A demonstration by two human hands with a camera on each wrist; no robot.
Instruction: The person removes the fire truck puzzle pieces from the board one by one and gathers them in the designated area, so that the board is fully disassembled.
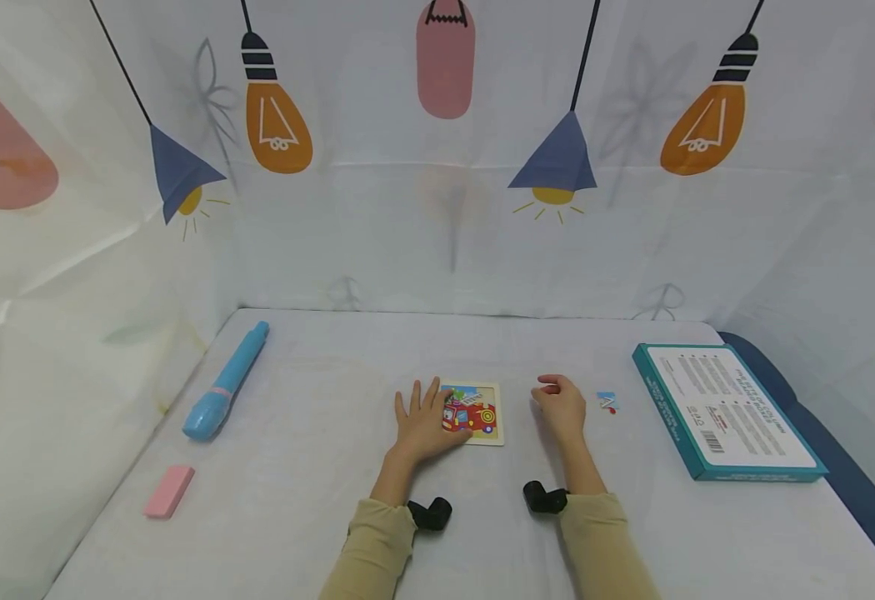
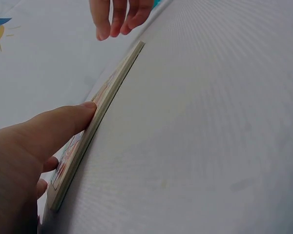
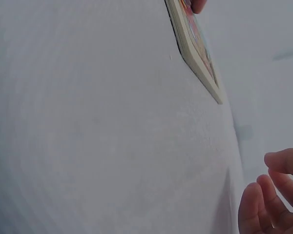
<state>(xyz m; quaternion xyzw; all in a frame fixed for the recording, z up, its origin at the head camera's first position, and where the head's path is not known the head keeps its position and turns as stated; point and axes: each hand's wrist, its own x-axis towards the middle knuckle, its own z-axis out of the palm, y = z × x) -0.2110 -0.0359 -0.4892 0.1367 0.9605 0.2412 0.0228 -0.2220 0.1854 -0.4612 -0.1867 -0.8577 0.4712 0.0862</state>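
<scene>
My left hand [image 1: 424, 427] rests with spread fingers on the left side of a small square wooden jigsaw puzzle [image 1: 486, 415] that pictures a red vehicle. In the left wrist view its thumb [image 2: 63, 124] touches the light wooden frame [image 2: 112, 97]. Part of the picture is hidden beneath that hand. To the right of the puzzle, my right hand [image 1: 563, 412] is held above the table, its fingers loosely bent, with nothing visible in them. A small blue puzzle piece [image 1: 607, 399] with a red spot lies on the table just right of this hand.
A teal-edged flat box [image 1: 730, 412] lies at the right, near a dark blue padded edge [image 1: 820, 425]. At the left are a blue tapered tube-shaped object [image 1: 233, 367] and a pink block [image 1: 170, 492]. Printed white cloth [image 1: 362, 225] hangs behind the white table [image 1: 317, 400].
</scene>
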